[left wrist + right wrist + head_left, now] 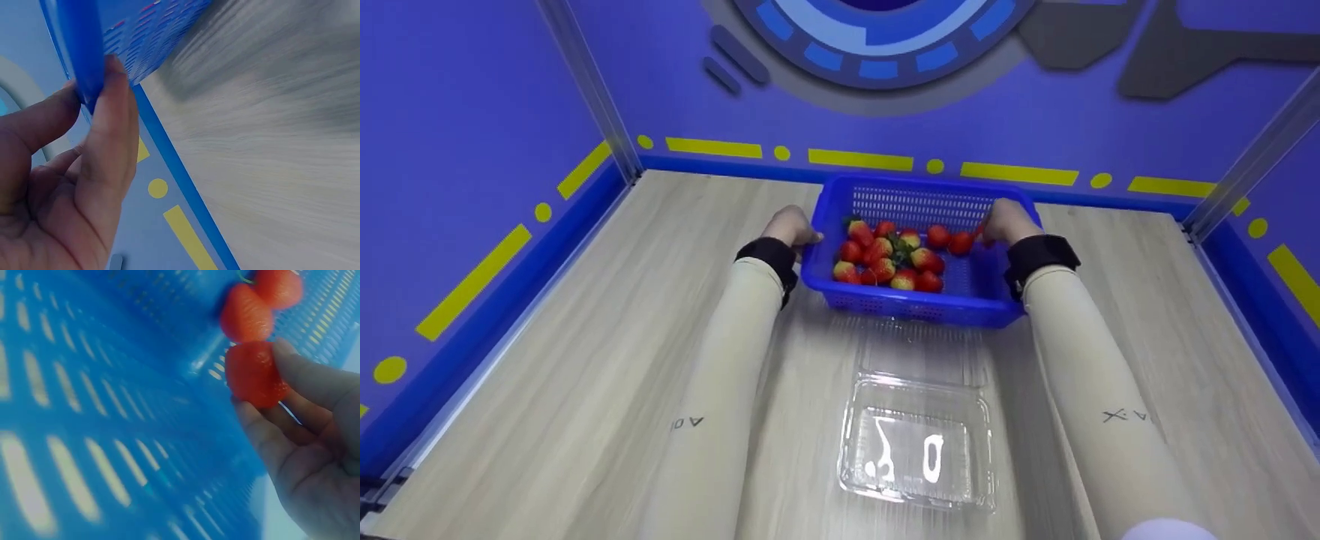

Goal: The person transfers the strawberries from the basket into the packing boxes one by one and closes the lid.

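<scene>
A blue slotted plastic basket (915,298) holds several red strawberries (883,268), bunched toward its left and middle. My left hand (790,226) grips the basket's left rim; the left wrist view shows thumb and fingers (109,135) pinching that rim (84,50) from both sides. Inside the right part of the basket, my right hand (1006,222) pinches one strawberry (254,374) between thumb and fingertips. Two more strawberries (246,314) lie right beside the pinched one in the right wrist view.
An open clear plastic clamshell box (916,450) lies on the wood-grain table (607,360) in front of the basket, its lid part (919,356) toward the basket. Blue panels (885,127) with yellow markings wall the table at the back and both sides.
</scene>
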A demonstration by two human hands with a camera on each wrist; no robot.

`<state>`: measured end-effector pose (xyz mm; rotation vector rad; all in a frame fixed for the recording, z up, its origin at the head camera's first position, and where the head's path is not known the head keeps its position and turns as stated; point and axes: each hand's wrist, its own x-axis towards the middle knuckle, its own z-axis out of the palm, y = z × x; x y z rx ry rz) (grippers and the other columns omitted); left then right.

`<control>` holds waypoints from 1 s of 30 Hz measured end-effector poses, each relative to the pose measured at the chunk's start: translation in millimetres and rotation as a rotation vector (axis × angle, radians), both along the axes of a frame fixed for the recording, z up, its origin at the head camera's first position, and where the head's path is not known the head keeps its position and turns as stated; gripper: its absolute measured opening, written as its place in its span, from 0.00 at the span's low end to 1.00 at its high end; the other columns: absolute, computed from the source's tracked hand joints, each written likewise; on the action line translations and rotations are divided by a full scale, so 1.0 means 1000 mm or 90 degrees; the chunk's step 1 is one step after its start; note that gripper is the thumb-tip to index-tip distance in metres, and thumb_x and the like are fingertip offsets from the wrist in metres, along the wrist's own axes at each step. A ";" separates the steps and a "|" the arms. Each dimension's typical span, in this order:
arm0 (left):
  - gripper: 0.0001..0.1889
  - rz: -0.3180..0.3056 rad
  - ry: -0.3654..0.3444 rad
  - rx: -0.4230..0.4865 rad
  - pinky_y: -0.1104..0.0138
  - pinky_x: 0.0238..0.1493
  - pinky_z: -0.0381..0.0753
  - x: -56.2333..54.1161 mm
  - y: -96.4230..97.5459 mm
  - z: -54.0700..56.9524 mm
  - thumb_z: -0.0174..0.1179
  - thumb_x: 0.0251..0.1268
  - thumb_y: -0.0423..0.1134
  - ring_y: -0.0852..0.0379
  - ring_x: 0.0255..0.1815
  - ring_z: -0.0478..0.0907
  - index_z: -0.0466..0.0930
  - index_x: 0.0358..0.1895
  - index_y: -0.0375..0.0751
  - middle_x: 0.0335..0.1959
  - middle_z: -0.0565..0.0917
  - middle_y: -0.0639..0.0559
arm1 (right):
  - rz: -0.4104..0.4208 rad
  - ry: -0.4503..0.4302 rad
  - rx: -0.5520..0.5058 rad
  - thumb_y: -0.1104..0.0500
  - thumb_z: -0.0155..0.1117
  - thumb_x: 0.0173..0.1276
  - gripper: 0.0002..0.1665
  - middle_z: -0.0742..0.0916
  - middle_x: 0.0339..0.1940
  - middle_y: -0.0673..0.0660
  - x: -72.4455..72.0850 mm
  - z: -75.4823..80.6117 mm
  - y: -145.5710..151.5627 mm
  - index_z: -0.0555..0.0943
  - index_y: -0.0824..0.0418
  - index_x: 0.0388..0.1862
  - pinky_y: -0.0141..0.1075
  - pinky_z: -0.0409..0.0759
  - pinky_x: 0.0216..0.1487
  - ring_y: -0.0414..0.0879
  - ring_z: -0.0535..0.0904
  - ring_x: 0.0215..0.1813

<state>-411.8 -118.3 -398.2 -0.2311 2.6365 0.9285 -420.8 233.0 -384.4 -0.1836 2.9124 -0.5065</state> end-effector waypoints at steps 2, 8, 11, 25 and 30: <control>0.16 0.012 -0.018 0.017 0.67 0.25 0.88 0.018 0.006 0.015 0.64 0.70 0.36 0.57 0.15 0.78 0.80 0.51 0.24 0.21 0.81 0.45 | -0.001 0.016 -0.033 0.68 0.70 0.57 0.14 0.88 0.41 0.73 0.002 0.005 0.002 0.84 0.78 0.38 0.48 0.81 0.52 0.60 0.79 0.43; 0.14 0.025 -0.003 0.083 0.72 0.16 0.79 0.039 0.005 0.027 0.58 0.69 0.34 0.61 0.11 0.71 0.77 0.50 0.25 0.19 0.74 0.51 | 0.012 0.045 -0.093 0.67 0.68 0.63 0.14 0.87 0.32 0.64 0.006 0.028 0.009 0.84 0.78 0.44 0.38 0.74 0.44 0.57 0.76 0.41; 0.13 0.024 0.016 0.092 0.70 0.26 0.83 0.044 0.001 0.029 0.58 0.69 0.38 0.59 0.20 0.75 0.76 0.46 0.28 0.27 0.77 0.49 | 0.021 0.061 -0.106 0.65 0.68 0.64 0.17 0.87 0.34 0.65 0.009 0.039 0.010 0.84 0.78 0.47 0.36 0.72 0.43 0.57 0.76 0.42; 0.25 -0.009 0.215 0.190 0.57 0.68 0.79 0.072 -0.019 0.061 0.56 0.71 0.37 0.42 0.68 0.78 0.75 0.68 0.29 0.66 0.80 0.33 | -0.002 0.120 -0.215 0.59 0.65 0.73 0.27 0.81 0.63 0.76 0.043 0.096 0.002 0.77 0.73 0.66 0.37 0.74 0.55 0.64 0.77 0.61; 0.23 -0.044 0.204 0.277 0.61 0.60 0.83 0.103 -0.020 0.074 0.55 0.73 0.36 0.48 0.58 0.82 0.75 0.67 0.31 0.63 0.82 0.33 | 0.010 0.143 -0.251 0.58 0.67 0.73 0.28 0.81 0.67 0.73 0.069 0.108 -0.005 0.77 0.68 0.68 0.48 0.76 0.67 0.64 0.75 0.71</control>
